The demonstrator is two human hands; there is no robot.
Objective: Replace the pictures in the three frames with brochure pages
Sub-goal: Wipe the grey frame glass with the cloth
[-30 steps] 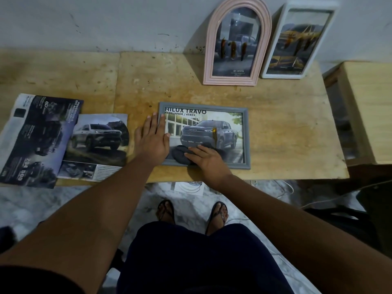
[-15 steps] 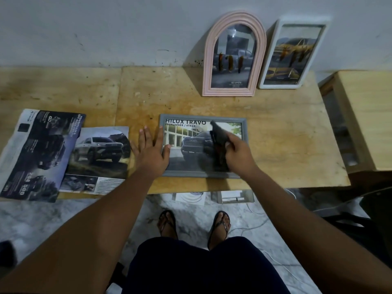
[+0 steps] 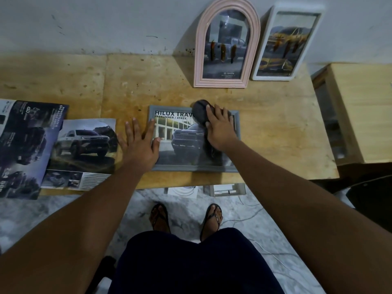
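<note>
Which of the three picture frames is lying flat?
The grey frame, flat on the table with the Hilux page; the pink arched frame and the white frame stand leaning against the wall.

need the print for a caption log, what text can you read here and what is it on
"HILUX TRAV", end hidden by the cloth: page in the grey frame
"PRERUNNER / 4TREX": same page, line below
"TOYOTA": page in the pink frame
Small print below that, the page in the white frame and the brochure pages on the left: too blurred to read
</note>
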